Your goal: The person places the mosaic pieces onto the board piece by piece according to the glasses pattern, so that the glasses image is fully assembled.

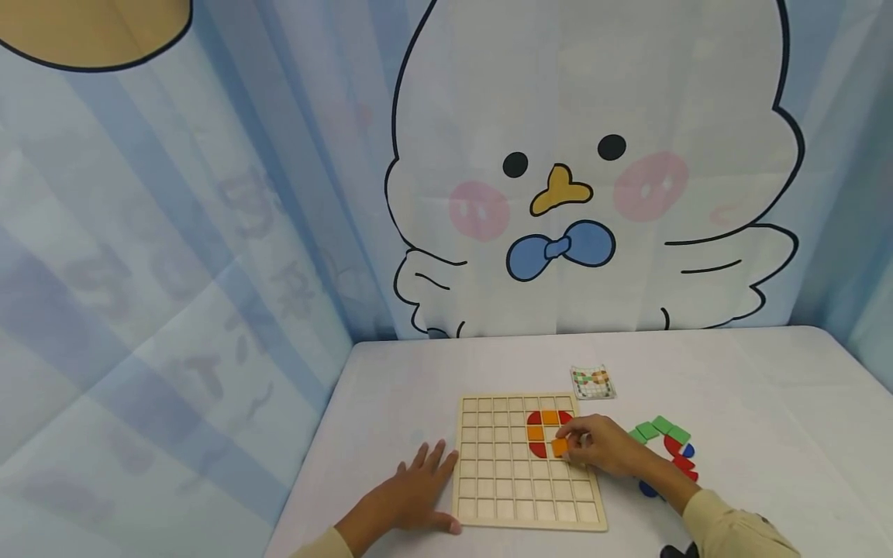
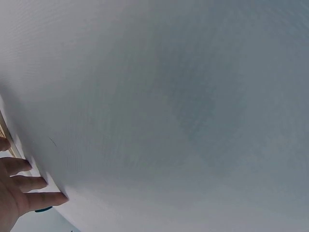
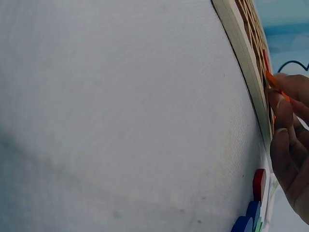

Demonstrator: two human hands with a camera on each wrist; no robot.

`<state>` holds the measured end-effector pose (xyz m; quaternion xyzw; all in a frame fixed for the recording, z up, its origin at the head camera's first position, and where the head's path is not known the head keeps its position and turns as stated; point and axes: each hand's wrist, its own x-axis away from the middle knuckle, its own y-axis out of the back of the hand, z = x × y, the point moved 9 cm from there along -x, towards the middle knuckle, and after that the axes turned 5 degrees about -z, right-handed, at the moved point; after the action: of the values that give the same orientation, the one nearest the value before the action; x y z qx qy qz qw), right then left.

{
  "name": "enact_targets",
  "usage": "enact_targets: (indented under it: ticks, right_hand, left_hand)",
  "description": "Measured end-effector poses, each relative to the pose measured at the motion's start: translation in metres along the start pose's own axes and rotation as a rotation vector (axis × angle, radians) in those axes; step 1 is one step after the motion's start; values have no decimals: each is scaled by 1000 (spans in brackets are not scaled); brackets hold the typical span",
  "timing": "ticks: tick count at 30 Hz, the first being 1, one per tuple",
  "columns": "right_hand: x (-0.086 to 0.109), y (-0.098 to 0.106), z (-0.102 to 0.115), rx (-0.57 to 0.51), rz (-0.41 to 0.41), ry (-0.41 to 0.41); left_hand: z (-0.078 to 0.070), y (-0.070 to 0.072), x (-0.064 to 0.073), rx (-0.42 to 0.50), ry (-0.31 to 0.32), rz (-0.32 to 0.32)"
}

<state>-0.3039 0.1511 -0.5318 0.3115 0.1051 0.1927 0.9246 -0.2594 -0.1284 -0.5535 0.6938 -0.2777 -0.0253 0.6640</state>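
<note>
Over at the wooden grid board (image 1: pixel 505 488), we're pinching an orange square (image 1: pixel 559 448) with our right hand (image 1: pixel 601 445); our left hand (image 1: pixel 418 492) sits fingers-spread by the board's left edge.

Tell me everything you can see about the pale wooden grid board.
The grid board is roughly square, apparently pale bare wood, with a raised rim and thin ribs dividing it into small cells. It lies flat on the white table. Toward its far right corner, three rounded red pieces and two orange square tiles sit in cells. The left hand lies at its left edge; the right hand holds another orange tile over its right side.
</note>
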Motion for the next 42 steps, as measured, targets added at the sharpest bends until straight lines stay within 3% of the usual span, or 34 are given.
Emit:
enact_targets:
  ticks: [14, 42]
  right_hand:
    - [-4, -3, 6, 76, -26, 15]
    - [-5, -6, 9, 122, 17, 6]
  left_hand:
    - [3, -3, -2, 3, -3, -8]
    - [2, -2, -2, -1, 4, -13]
